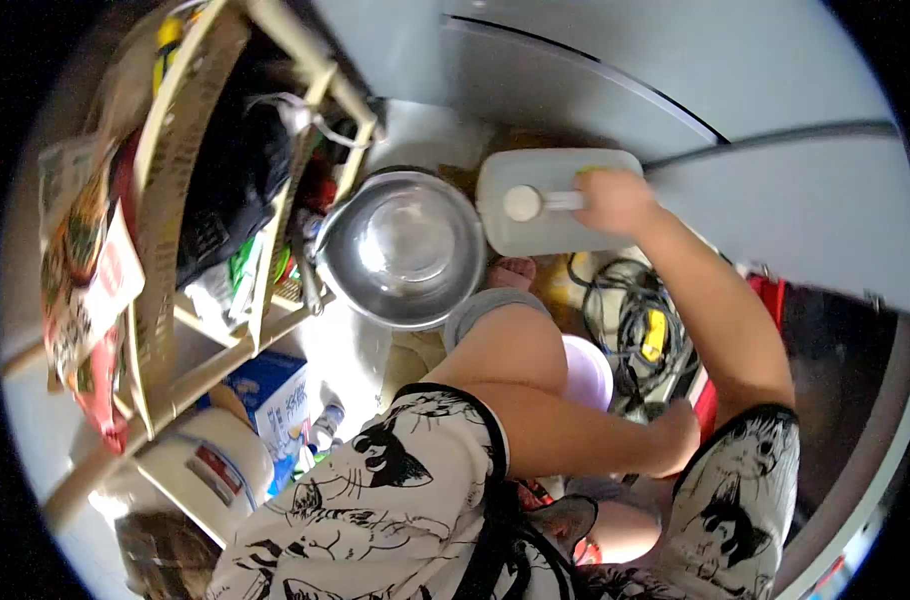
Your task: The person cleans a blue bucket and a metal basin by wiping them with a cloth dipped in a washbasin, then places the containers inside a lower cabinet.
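My right hand (620, 203) is closed around the handle of a translucent white plastic jug (505, 232). A round white cap (522, 203) shows on the jug, left of my fingers. Just left of the jug is a shiny metal basin (400, 250) with nothing visible inside it. My left forearm crosses in front of my body, and my left hand (678, 440) is at its right end, near a coiled black cable. The fingers of that hand are hidden, so its grip cannot be made out.
A cream shelf rack (260, 300) packed with bags stands at left. Below it are a blue box (280, 405) and a white bucket (200, 455). A black cable (615, 310) with a yellow label and a lilac tub (588, 375) lie near my legs. Grey panels (775, 210) border the right.
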Tool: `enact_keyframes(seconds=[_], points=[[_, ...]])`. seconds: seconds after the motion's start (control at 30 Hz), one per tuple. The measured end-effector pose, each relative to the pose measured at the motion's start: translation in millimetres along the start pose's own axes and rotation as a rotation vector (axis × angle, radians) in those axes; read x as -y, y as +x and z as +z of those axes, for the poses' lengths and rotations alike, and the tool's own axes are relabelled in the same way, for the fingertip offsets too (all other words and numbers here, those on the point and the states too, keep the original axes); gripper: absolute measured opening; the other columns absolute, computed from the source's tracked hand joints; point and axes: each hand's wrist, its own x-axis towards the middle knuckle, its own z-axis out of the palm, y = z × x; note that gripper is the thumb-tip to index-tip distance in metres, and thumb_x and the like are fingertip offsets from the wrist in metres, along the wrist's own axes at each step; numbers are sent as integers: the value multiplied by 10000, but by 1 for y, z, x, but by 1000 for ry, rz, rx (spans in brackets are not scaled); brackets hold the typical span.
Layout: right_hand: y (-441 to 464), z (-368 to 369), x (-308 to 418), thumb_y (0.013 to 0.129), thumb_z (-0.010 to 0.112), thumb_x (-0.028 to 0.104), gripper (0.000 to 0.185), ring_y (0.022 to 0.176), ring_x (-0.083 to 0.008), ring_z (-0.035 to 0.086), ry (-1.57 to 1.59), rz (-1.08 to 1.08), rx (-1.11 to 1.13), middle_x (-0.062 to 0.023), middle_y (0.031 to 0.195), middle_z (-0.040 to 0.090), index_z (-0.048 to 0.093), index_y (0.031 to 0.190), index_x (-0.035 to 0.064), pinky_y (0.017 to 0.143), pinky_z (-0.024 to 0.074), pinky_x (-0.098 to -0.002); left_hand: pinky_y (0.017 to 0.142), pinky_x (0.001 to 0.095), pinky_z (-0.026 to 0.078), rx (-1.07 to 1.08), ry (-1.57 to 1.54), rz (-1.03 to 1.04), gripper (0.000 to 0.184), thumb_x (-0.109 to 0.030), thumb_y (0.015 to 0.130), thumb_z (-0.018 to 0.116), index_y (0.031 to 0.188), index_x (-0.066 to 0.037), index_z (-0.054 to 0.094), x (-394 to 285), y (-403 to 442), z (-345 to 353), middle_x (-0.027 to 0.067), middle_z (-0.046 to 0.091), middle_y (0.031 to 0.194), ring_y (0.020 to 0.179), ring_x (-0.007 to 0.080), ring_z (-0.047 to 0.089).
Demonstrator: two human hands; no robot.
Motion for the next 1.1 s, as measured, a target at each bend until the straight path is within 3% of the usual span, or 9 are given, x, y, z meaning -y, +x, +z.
enact_keyframes(seconds=[0.07,0.23,0.43,0.57,0.63,0.67,0.77,0.87,1.1], points=[[-10,-6,-2,700,642,284,314,821,-328,620,60,121,97,-164,867,644,639,948,93,728,497,-420,768,353,458,-24,21,-36,185,-239,785,544,829,-89,642,1,-13,-13,154,606,907,886,265,591],[-115,-31,-11,694,626,255,248,741,-339,622,168,202,-69,-163,764,635,632,872,81,690,496,-435,593,380,473,-609,-62,169,105,-202,716,574,705,-117,635,-3,-10,20,68,600,662,683,215,610],[-259,-34,-17,711,639,259,238,653,-319,613,604,522,-349,-178,688,617,656,838,59,650,490,-398,611,383,473,-283,91,118,121,-206,707,598,707,-123,686,3,-17,39,68,655,691,733,232,648],[-338,-6,-19,737,677,256,298,567,-160,593,948,719,-497,-86,624,612,643,866,-11,551,465,-310,608,379,477,-69,132,80,113,-212,700,606,688,-130,683,9,-17,44,73,658,705,731,235,647],[-366,24,-35,778,644,154,189,499,-82,461,1286,828,-500,10,608,523,574,800,-21,485,382,-227,633,414,494,-93,118,59,290,-209,681,618,965,-152,641,20,-10,45,94,652,812,758,271,638],[-379,34,-40,777,641,144,193,473,-68,414,1372,838,-511,10,612,486,550,830,-17,446,333,-213,633,414,494,-84,123,61,290,-209,681,618,965,-152,641,23,-7,43,94,652,812,758,271,638],[-420,87,-63,788,602,131,159,489,-90,435,1598,970,-602,-17,637,480,531,789,-11,436,342,-226,658,422,498,51,166,-64,349,-231,684,624,1022,-144,626,27,2,31,99,648,878,805,268,633],[-456,129,-91,787,523,56,65,471,-149,444,2030,1039,-941,-61,611,479,519,782,-8,440,381,-275,662,370,487,-23,170,-79,215,-203,709,604,908,-139,656,26,19,27,71,657,841,814,247,632],[-518,166,-166,775,447,122,112,508,-191,447,1844,1302,-1276,-67,569,463,491,742,25,538,401,-281,752,396,498,87,102,-92,272,-190,696,616,958,-122,638,19,49,37,98,652,908,855,272,626]])
